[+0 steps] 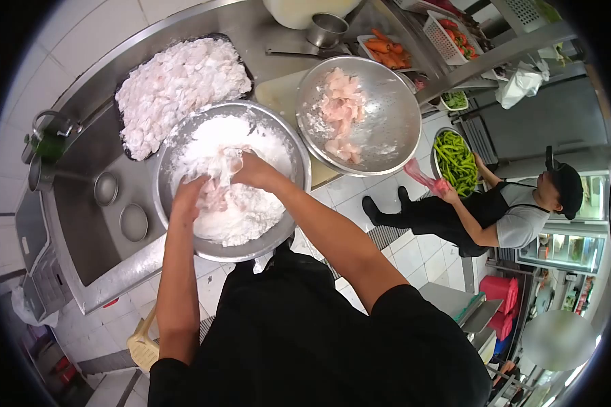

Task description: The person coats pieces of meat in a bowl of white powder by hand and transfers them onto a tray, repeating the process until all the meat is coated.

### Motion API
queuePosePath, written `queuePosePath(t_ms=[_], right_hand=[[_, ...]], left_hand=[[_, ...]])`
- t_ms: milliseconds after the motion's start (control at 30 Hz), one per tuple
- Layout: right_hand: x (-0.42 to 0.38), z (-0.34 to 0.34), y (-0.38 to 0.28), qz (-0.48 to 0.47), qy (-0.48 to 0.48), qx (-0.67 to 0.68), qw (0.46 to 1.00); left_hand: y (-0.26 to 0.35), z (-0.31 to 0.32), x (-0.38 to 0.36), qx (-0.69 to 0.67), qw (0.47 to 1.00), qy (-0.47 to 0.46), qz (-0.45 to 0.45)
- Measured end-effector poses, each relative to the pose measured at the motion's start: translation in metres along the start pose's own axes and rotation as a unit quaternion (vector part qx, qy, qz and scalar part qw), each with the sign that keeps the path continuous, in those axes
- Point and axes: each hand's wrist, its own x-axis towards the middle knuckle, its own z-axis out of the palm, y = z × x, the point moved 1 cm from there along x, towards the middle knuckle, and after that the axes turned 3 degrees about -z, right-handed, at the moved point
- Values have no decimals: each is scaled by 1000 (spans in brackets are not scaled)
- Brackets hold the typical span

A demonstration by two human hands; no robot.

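Both hands are inside a large metal bowl (pixel 299 227) holding white flour (pixel 241 220) and pale strips of raw meat (pixel 215 195). My left hand (pixel 191 195) reaches in at the bowl's left side, its fingers curled on the floured meat. From the right comes my right hand (pixel 253 169), closed around meat, with its flour-coated fingertips partly buried. A second metal bowl (pixel 390 112), to the right, has uncoated pale meat strips (pixel 343 108) in it. Beyond the flour bowl lies a dark tray heaped with floured meat pieces (pixel 183 81).
A sink (pixel 91 224) with two small round strainers is at left. A metal pot (pixel 327 30), a carrot tray (pixel 385 51) and a cutting board (pixel 278 93) lie on the counter. At right, a co-worker (pixel 523 210) holds a bowl of green peppers (pixel 456 163).
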Motion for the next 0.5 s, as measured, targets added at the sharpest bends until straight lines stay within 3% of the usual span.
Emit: queuePosePath(t_ms=[67,100,133,167,233,367,433,500], right_hand=[[5,-1,-20,28,-64,101,992],[4,-7,-32,52,-56,106,991],[19,4,-3,16,-37,147,988],[24,-1,0,67,-20,97,993],[19,-27,-25,80,-45,94,991],[8,-57,-47,45,-20,69,996],[-9,-74,-67,70,-12,35,997],[-16,-85,-70,69,-91,26,993]], left_hand=[[-11,-3,21,-70,994,-86,-12],[-4,5,17,-75,994,-74,-4],[6,15,5,-108,987,-110,37],[3,14,17,-113,987,-103,47],[2,6,34,-62,997,-42,22],[44,17,-13,-29,996,-72,34],[57,13,-35,60,986,-123,99],[56,-3,-29,132,979,-122,97]])
